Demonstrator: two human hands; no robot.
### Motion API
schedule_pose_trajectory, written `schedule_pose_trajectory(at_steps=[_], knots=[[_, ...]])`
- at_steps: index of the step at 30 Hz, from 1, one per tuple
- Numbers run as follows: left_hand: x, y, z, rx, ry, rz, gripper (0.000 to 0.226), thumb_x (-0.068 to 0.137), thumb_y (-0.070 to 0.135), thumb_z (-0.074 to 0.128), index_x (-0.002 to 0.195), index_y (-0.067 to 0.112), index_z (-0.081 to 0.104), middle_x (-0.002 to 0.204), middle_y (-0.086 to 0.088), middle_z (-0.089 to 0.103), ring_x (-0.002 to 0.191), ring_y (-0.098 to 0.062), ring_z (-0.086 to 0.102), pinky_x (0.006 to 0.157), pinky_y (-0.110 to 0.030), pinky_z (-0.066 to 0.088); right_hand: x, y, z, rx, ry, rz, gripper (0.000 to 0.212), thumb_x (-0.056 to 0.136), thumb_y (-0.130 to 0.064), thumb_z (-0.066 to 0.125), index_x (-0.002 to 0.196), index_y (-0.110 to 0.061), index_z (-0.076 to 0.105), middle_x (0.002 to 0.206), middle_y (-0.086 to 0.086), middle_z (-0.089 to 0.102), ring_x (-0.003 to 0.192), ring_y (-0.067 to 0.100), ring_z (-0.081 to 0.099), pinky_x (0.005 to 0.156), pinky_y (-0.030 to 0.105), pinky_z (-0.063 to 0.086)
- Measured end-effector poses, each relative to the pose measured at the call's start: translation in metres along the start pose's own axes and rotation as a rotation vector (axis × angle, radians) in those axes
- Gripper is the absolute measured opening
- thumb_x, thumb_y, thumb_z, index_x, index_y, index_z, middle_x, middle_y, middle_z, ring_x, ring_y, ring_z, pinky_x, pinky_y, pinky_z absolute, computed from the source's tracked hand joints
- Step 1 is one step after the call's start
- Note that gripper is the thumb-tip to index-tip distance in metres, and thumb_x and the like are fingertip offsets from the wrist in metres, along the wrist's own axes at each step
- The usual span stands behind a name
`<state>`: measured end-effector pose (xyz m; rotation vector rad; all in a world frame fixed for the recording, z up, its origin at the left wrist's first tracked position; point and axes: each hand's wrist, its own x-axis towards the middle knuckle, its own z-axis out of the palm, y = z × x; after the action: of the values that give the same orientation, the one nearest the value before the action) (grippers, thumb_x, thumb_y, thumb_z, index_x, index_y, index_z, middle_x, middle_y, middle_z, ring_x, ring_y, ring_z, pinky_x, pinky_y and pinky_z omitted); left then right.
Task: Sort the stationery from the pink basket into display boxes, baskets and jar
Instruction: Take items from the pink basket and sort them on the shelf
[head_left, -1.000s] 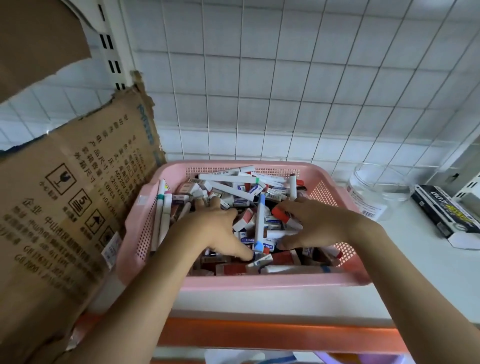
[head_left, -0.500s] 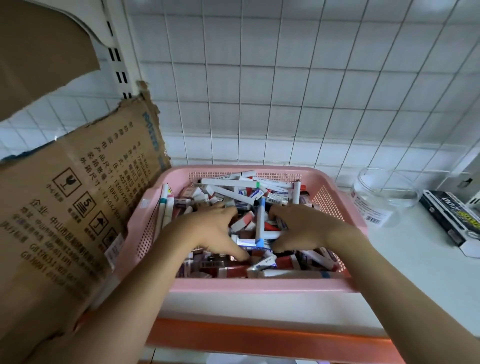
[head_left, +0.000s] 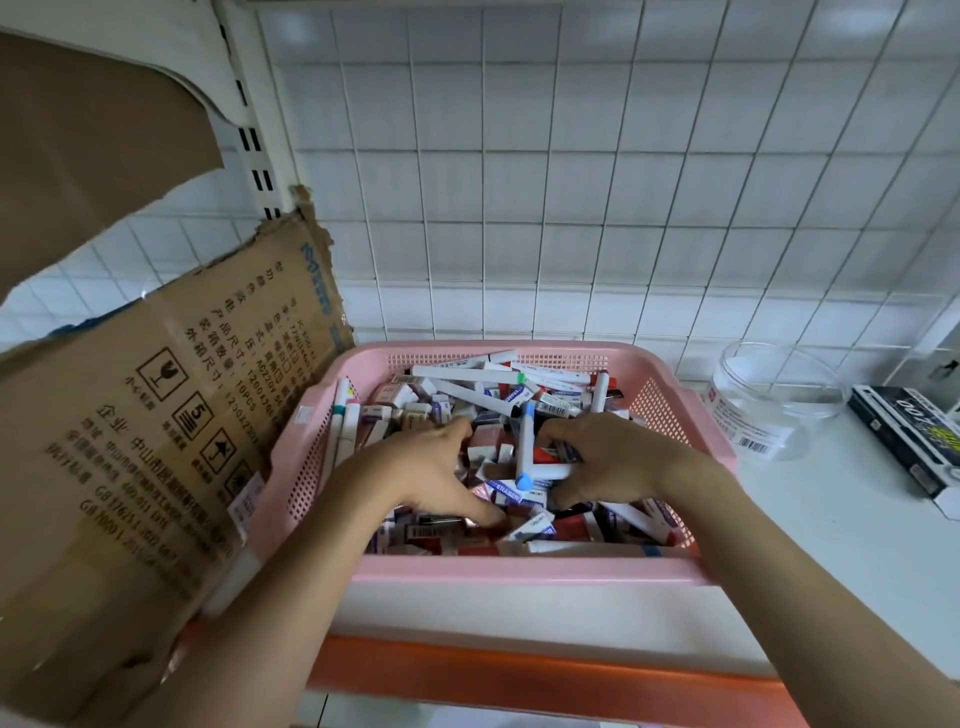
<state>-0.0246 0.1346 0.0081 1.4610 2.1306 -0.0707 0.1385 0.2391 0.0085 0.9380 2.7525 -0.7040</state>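
Both hands, left hand (head_left: 423, 467) and right hand (head_left: 605, 462), dig mid pink basket (head_left: 519, 569)

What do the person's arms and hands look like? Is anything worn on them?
Both forearms are bare up to the frame edge: no sleeves show. The left hand and right hand carry no gloves, and no rings, watch or bracelet are visible.
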Motion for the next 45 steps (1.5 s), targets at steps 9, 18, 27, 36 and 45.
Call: schedule_pose_trajectory(at_steps=[9,18,27,36,45], knots=[[-0.007,0.005,0.006,-0.059,0.099,0.028,0.097,0.077,0.048,0.067,0.150,0.023,0.007,0.155,-0.001,0.023,0.134,-0.024,0.036,0.102,-0.034,0.038,-0.001,0.009,-0.003,0.033,0.212,0.053,0.037,0.082,-0.034,0.068,0.109,-0.023,0.045,0.079,-0.004,0.056,0.071,0.012,0.052,0.056,0.025,0.037],[-0.012,0.007,0.009,-0.163,0.173,0.160,0.055,0.081,0.031,0.065,0.133,0.027,0.045,0.133,0.004,0.051,0.105,-0.015,0.053,0.087,-0.029,0.045,-0.004,0.002,0.000,-0.073,0.343,0.162,0.043,0.082,-0.056,0.058,0.100,-0.020,0.043,0.085,0.001,0.057,0.080,0.022,0.054,0.058,0.029,0.037],[-0.004,-0.025,0.008,-0.467,0.361,0.206,0.025,0.082,0.031,0.063,0.104,0.041,0.057,0.108,-0.005,0.066,0.080,-0.017,0.058,0.077,-0.031,0.048,-0.012,-0.005,0.008,0.019,0.475,-0.026,0.032,0.087,-0.032,0.062,0.115,-0.019,0.055,0.075,-0.003,0.057,0.066,0.020,0.053,0.051,0.021,0.032],[-0.003,-0.012,0.007,-0.640,0.563,0.208,0.010,0.089,0.042,0.056,0.097,0.044,0.052,0.064,-0.007,0.057,0.047,-0.016,0.044,0.048,-0.027,0.035,-0.012,-0.006,0.003,0.007,0.607,0.027,0.021,0.095,-0.038,0.047,0.084,-0.021,0.041,0.063,-0.004,0.049,0.057,0.019,0.050,0.054,0.031,0.039],[-0.016,0.062,0.009,-0.712,0.724,0.334,0.016,0.087,0.031,0.061,0.103,0.033,0.059,0.073,-0.002,0.067,0.055,-0.012,0.053,0.051,-0.016,0.036,-0.067,0.033,-0.033,0.282,0.846,0.040,0.023,0.091,-0.028,0.054,0.077,-0.011,0.048,0.066,0.009,0.062,0.068,0.028,0.058,0.065,0.038,0.047]])
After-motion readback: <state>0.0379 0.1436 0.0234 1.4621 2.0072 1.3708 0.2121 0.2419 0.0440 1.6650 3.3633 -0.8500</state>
